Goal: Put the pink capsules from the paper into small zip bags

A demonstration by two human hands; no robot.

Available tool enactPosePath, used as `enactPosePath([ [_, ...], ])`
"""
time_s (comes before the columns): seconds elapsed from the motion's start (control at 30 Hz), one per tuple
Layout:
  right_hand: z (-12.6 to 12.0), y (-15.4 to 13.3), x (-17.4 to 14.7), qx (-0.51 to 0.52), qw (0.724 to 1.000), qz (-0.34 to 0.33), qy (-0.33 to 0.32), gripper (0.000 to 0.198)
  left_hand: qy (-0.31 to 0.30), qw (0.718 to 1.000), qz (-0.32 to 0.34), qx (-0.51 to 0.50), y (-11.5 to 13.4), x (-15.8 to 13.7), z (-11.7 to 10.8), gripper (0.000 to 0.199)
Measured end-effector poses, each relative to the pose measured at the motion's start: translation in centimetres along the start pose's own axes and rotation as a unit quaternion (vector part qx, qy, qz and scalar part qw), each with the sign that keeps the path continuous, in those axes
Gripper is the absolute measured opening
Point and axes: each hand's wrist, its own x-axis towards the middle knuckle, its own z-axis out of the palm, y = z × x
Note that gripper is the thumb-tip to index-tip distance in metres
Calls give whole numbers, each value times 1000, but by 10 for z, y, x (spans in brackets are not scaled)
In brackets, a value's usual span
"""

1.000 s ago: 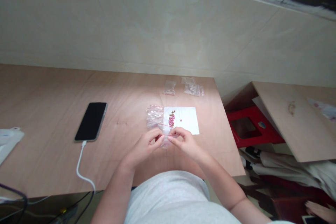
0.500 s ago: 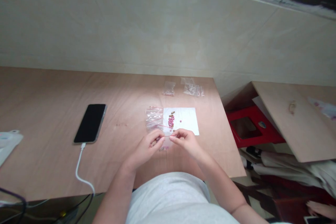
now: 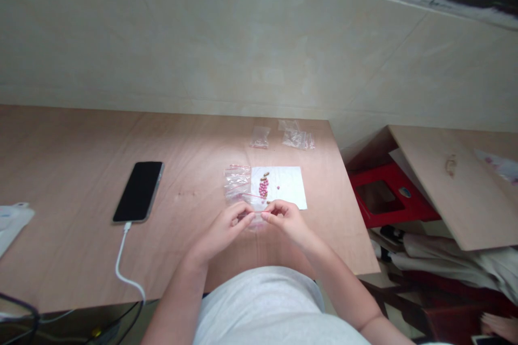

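Between my two hands is a small clear zip bag (image 3: 258,222) with a red line along its top edge and something pinkish inside. My left hand (image 3: 233,223) pinches one end of that edge between thumb and fingers. The other end is pinched by my right hand (image 3: 284,218). Just beyond my fingertips lies a white sheet of paper (image 3: 289,183), bearing several pink beads (image 3: 263,188) in a cluster and a few gold-coloured pieces (image 3: 265,174). Left of the paper, flat clear zip bags (image 3: 238,180) with red lines overlap one another.
More small clear bags (image 3: 297,137) lie near the table's far right corner. On the left, a black phone (image 3: 138,192) is plugged into a white cable (image 3: 120,264). Past the table's right edge stand a red box (image 3: 380,197) and another wooden surface (image 3: 457,188); a person's legs (image 3: 441,259) extend below it.
Both hands keep pinching the zip bag's edge in almost the same place. The bag's edge lies slightly straighter between the fingertips. Beads and paper have stayed put.
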Motion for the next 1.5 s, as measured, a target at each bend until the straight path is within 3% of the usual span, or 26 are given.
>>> enactPosePath([
  [0.1,-3,5,1,11,1000,1,28,25,32,999,-21,-36,-8,0,-2,19],
  [0.43,-6,19,4,48,998,2,34,16,86,983,-64,-149,-22,-2,-1,16],
  [0.6,-7,18,4,35,999,9,30,18,87,990,-50,-103,-24,-4,-5,15],
  [0.77,-2,12,4,-47,998,-32,2,18,81,996,-7,-42,-14,-4,-5,13],
  [0.87,3,7,4,-80,995,-55,-14,6,64,998,1,-26,-7,-4,-2,13],
  [1.1,13,12,3,-108,992,-63,-3,4,0,1000,0,-19,-3,-4,7,18],
  [1.33,20,26,2,-84,995,-43,15,8,37,999,-7,2,-19,-4,5,18],
  [1.5,18,42,1,-105,987,-34,120,32,116,993,-19,16,-41,9,3,13],
])
